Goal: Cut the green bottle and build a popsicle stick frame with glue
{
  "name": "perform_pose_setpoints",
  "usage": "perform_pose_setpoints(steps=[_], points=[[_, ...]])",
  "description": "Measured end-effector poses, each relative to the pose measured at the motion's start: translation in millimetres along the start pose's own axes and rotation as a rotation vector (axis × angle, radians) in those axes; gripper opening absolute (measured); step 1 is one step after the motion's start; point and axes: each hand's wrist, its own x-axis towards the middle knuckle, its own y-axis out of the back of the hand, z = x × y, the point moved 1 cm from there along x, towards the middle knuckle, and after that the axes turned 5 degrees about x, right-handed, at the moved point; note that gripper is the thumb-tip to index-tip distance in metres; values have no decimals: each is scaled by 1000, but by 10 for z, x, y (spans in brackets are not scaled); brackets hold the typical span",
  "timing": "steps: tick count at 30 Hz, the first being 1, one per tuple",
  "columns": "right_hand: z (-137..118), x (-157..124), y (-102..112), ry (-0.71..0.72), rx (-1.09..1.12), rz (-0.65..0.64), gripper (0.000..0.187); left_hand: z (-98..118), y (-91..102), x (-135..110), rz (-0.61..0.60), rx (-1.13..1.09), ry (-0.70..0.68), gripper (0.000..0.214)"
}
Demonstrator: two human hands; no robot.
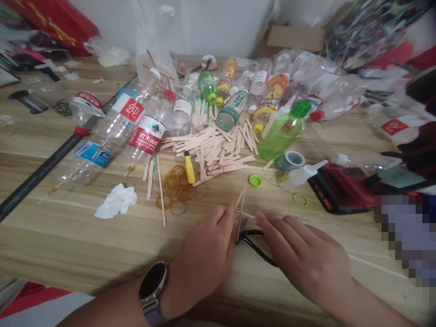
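Near the table's front edge, my left hand [213,250] is closed, pinching thin wooden sticks [242,204] that cross one another. My right hand [306,250] is closed too, its fingertips at the end of a light stick [250,215] running between both hands. A black looped handle [257,252], perhaps of scissors, shows between the hands and passes partly behind the right one; whether that hand grips it is hidden. Ahead lie a yellow-handled screwdriver [190,168], tan rubber bands [177,181] and a pile of flat wooden craft sticks [218,150].
Plastic bottles [146,136] lie left and behind, with a green bottle [281,134] on the right. A glue bottle [303,175], a thread spool [290,161], a green cap [255,180] and a red-black power tool [344,188] are right. Crumpled tissue [116,201] lies left.
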Motion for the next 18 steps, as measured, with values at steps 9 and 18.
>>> perform_pose_setpoints(steps=[9, 18], points=[[17, 108, -27, -203, 259, 57, 20, -7, 70, 6, 100, -73, -15, 45], [-24, 165, 114, -327, 457, 73, 17, -45, 115, -37, 159, -196, -141, 49]])
